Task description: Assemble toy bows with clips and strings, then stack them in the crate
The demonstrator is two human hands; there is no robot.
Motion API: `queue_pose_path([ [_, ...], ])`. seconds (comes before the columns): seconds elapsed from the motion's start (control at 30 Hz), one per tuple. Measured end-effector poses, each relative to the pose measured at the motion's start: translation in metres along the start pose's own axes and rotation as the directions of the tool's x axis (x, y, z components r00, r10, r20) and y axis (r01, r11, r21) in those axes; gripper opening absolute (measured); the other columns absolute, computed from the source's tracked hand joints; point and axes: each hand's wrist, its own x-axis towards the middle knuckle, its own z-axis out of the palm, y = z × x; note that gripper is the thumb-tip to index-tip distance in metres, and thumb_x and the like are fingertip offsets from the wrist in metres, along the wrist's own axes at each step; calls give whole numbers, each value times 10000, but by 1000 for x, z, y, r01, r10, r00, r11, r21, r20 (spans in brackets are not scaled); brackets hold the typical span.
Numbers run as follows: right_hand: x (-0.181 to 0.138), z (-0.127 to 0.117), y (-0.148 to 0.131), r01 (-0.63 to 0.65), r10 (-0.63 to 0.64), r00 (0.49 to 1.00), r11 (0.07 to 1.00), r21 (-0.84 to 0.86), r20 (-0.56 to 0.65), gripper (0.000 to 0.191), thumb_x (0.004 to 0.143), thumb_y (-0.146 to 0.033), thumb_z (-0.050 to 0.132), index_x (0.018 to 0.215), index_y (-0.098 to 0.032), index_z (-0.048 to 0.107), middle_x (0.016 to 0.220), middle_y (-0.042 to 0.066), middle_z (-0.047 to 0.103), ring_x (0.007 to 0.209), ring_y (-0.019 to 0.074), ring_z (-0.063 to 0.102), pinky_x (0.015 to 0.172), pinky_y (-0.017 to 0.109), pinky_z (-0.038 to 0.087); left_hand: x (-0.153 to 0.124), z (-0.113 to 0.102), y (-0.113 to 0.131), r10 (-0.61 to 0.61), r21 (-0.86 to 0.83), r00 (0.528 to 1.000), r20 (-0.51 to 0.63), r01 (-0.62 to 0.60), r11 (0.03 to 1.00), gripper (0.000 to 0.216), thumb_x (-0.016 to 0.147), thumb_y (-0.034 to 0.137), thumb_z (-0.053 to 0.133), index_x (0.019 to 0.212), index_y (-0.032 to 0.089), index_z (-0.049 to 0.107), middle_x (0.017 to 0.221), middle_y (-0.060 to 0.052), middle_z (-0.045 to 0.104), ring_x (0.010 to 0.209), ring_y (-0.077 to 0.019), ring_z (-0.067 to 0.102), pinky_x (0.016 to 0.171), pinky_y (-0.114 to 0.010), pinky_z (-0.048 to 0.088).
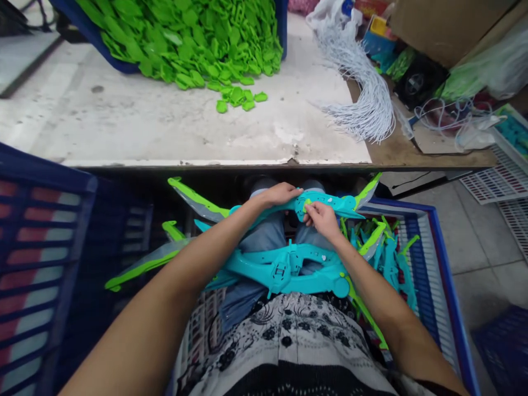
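My left hand (279,193) grips the middle of a turquoise toy bow (334,203) with lime-green and grey limbs, held just below the table edge. On the same bow's centre my right hand (320,219) pinches a small lime-green plastic piece (307,205). A second turquoise bow (289,269) lies across my lap. Small green plastic pieces (190,38) are heaped at the back of the table, and a few loose ones (239,98) lie in front of the heap.
A blue crate (441,275) on my right holds several more bows. A dark blue crate (45,247) stands at my left. White cords (363,82) lie on the worn table (124,126), with bags and clutter at the far right.
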Motion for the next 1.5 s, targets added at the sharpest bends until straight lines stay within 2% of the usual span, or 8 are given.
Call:
queue_pose_path([
  [0.27, 16, -15, -14, -156, 155, 954, 988, -15, 256, 341, 859, -410, 575, 618, -190, 477, 468, -43, 590, 352, 61, 489, 354, 147, 334, -2, -3, -1, -4, -59, 999, 51, 8, 998, 521, 758, 675, 490, 624, 173, 519, 544, -20, 532, 493, -157, 522, 480, -269, 330],
  [0.47, 27, -19, -31, -164, 256, 922, 937, -307, 289, 339, 879, -237, 550, 546, -187, 506, 430, -19, 586, 349, 104, 531, 374, 197, 410, 1, -4, -4, 50, -3, 998, 44, -50, 999, 529, 616, 694, 627, 596, 176, 526, 550, -2, 513, 545, -135, 471, 504, -260, 277],
  [0.57, 26, -20, -37, -121, 237, 952, 873, -472, 195, 327, 855, -240, 574, 534, -189, 543, 478, 11, 623, 429, 153, 601, 473, 255, 479, 2, -3, -4, 48, -2, 998, 44, -47, 999, 494, 588, 653, 660, 606, 181, 515, 552, 12, 491, 552, -130, 454, 518, -261, 279],
  [0.7, 13, -16, -29, -61, -2, 995, 785, -616, -101, 278, 730, -367, 723, 585, -199, 556, 604, 37, 666, 702, 231, 691, 661, 314, 533, 3, -2, -5, 62, 46, 998, 11, -62, 997, 457, 613, 610, 646, 584, 181, 492, 549, 21, 460, 569, -125, 426, 533, -262, 272],
  [0.83, 0, 1, -8, -262, 233, 952, 956, -132, -200, 297, 726, -420, 718, 850, -203, 558, 594, -23, 635, 578, 179, 656, 555, 294, 549, 5, -2, -7, 90, 70, 996, 16, -91, 993, 434, 604, 573, 668, 605, 177, 492, 571, 25, 471, 585, -119, 412, 547, -259, 266],
  [1.0, -5, 23, 4, -260, 329, 938, 872, 415, -105, 301, 693, -354, 759, 865, -193, 571, 702, -45, 619, 637, 109, 638, 579, 240, 588, 3, -3, -7, 104, 60, 994, 22, -105, 993, 393, 593, 498, 708, 607, 177, 483, 572, 28, 455, 579, -114, 392, 556, -267, 251],
  [1.3, 4, 24, 2, -324, 373, 927, 842, 430, -33, 222, 762, -301, 734, 789, -173, 555, 589, -51, 591, 495, 106, 636, 402, 168, 495, 7, 2, -4, 3, 190, 1000, -10, -1, 982, 408, 696, 535, 662, 594, 164, 525, 541, 2, 477, 568, -141, 459, 546, -268, 284],
  [1.5, 0, 22, -9, -341, 437, 895, 798, 497, -88, 174, 794, -260, 709, 754, -170, 565, 589, -41, 596, 424, 99, 599, 383, 187, 496, -27, 20, 6, 50, 467, 970, -237, 69, 881, 469, 913, 455, 406, 1170, 105, 583, 1053, -159, 672, 995, -294, 612, 790, -335, 438],
])
